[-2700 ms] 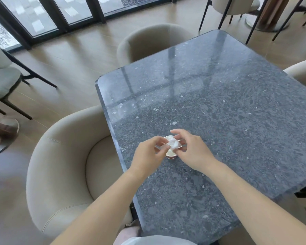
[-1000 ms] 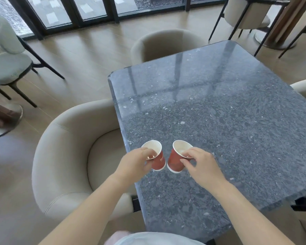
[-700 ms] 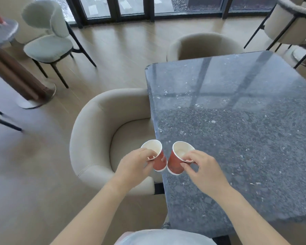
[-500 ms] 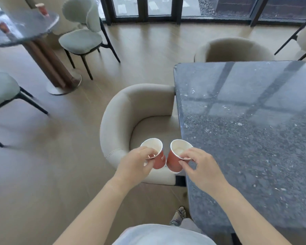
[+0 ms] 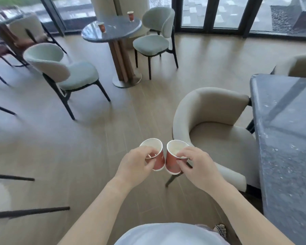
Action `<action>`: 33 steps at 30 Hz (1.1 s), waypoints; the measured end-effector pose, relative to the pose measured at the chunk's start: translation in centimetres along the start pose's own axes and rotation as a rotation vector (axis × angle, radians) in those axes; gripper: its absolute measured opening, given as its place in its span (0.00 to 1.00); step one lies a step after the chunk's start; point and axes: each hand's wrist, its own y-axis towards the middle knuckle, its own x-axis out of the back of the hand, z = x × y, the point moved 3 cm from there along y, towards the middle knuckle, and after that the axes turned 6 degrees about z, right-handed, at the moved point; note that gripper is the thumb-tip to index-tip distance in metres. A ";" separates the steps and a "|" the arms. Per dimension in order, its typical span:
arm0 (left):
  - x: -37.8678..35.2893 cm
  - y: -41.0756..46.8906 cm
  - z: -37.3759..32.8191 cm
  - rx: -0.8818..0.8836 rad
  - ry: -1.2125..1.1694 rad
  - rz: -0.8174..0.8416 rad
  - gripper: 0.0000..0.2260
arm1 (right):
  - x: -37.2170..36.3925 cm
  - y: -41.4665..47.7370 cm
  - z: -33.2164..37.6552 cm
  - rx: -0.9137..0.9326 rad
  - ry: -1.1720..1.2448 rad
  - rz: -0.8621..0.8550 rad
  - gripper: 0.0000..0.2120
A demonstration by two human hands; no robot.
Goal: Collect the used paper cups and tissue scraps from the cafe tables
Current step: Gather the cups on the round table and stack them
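The left red cup (image 5: 157, 160) and right red cup (image 5: 172, 163) are side by side above the floor (image 5: 95, 147). The left hand (image 5: 134, 165) and right hand (image 5: 199, 167) each close their grip on one cup. Printing on the cups is unreadable. At eleven o'clock, a near cup (image 5: 101, 27) and a far cup (image 5: 130, 16) stand apart on a round surface (image 5: 111, 37).

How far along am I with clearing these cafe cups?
Done: no cup shows on the visible part of the square table. In hand: left hand grips the left red cup, right hand the right red cup, over the floor. Left: a near cup and a far cup stand on the round table ahead; scraps too small to tell.
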 end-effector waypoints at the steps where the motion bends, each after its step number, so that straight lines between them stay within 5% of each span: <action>1: 1.0 -0.6 1.0 0.011 0.005 -0.015 0.09 | -0.9 0.7 1.1 0.025 0.012 0.010 0.08; 20: 8.8 -0.9 13.2 0.233 -0.031 -0.107 0.09 | -10.4 12.1 8.4 0.147 0.021 0.173 0.06; 33: 18.4 20.0 20.4 0.240 0.076 -0.030 0.09 | -11.1 35.4 5.8 0.112 0.024 0.159 0.06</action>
